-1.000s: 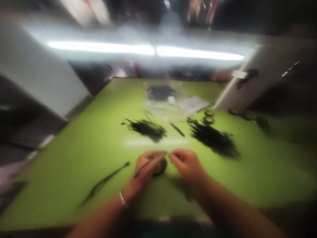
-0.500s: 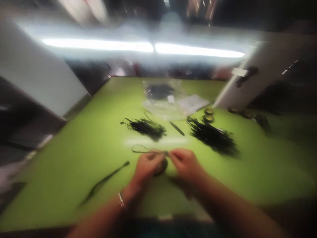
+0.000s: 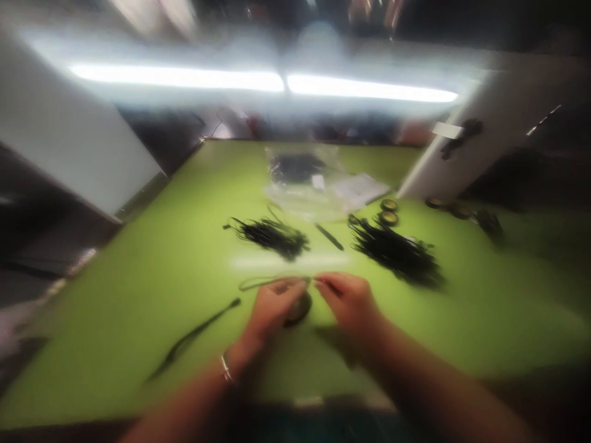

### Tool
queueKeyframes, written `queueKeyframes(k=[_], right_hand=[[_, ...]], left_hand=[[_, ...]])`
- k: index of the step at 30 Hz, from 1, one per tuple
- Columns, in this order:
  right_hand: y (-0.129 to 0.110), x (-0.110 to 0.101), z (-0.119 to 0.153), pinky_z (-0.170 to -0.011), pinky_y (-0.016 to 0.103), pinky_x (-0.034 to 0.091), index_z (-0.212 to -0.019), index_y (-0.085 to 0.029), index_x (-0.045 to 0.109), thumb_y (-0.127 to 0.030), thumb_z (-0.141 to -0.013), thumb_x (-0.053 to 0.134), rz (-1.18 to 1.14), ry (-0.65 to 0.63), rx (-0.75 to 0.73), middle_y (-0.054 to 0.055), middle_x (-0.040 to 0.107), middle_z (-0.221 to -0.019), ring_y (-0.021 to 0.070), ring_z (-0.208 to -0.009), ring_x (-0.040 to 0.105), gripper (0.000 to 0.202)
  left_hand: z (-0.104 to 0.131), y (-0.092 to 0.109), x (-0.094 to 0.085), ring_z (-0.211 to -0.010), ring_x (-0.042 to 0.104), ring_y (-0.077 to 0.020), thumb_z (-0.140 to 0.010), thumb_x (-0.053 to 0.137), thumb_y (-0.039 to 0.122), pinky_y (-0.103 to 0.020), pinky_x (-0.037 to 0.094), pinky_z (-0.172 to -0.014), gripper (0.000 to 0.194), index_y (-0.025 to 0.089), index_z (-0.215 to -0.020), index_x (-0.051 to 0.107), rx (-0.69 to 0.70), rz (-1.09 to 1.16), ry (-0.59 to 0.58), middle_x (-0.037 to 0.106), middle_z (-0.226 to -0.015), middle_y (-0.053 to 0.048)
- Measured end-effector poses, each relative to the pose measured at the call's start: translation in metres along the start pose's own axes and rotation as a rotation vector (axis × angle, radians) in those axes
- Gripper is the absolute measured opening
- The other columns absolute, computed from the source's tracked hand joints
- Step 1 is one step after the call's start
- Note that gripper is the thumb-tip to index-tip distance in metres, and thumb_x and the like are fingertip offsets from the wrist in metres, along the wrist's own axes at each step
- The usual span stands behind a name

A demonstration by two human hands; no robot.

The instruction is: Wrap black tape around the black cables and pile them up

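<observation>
Black cord (image 3: 265,283), bent into a long thin loop, is being worked at one end by both hands; that fine fingertip handling looks like the step in hand, though what exactly is being done to the end is too blurred to tell. As I judge it, the next move calls for a steady left pinch and small, careful movements of the right fingertips at that end.

The loop stretches out beyond the left hand (image 3: 272,307), toward the left, above the green table (image 3: 161,246). Its worked end lies at the left thumb and fingertips, which are closed on it. The right hand (image 3: 349,299) faces it, just beside that end, with thumb and forefinger narrowly together; I cannot tell whether they grip anything. A dark round roll (image 3: 299,309) shows just below the left fingers; whether they touch it is unclear.
</observation>
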State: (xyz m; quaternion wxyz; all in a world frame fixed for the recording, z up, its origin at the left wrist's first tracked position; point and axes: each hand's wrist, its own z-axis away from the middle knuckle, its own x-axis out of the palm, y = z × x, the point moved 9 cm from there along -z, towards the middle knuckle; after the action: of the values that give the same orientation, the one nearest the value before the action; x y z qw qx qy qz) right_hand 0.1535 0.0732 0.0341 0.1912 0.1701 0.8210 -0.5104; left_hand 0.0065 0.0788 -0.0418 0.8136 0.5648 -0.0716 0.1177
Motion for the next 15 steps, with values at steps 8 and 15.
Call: queueKeyframes(k=[8, 15], right_hand=[[0.0032, 0.0019, 0.0061, -0.055, 0.021, 0.045, -0.078, -0.020, 0.063, -0.030, -0.088, 0.060, 0.119, 0.022, 0.011, -0.002, 0.063, -0.062, 0.0100, -0.053, 0.054, 0.014], [0.0052, 0.0067, 0.0068, -0.057, 0.021, 0.045, -0.078, -0.020, 0.062, -0.030, -0.089, 0.056, 0.095, -0.002, 0.020, -0.001, 0.063, -0.064, 0.0102, -0.055, 0.054, 0.015]], left_hand=[[0.0002, -0.0058, 0.0004, -0.054, 0.058, -0.0110, -0.059, 0.083, 0.031, -0.020, 0.044, -0.051, 0.024, 0.013, -0.071, 0.074, -0.032, 0.043, -0.016, 0.069, -0.064, -0.003], [0.0017, -0.0033, 0.0041, -0.048, 0.049, -0.0069, -0.060, 0.082, 0.029, -0.018, 0.037, -0.046, 0.021, 0.012, -0.069, 0.073, -0.027, 0.057, -0.041, 0.063, -0.057, -0.001]])
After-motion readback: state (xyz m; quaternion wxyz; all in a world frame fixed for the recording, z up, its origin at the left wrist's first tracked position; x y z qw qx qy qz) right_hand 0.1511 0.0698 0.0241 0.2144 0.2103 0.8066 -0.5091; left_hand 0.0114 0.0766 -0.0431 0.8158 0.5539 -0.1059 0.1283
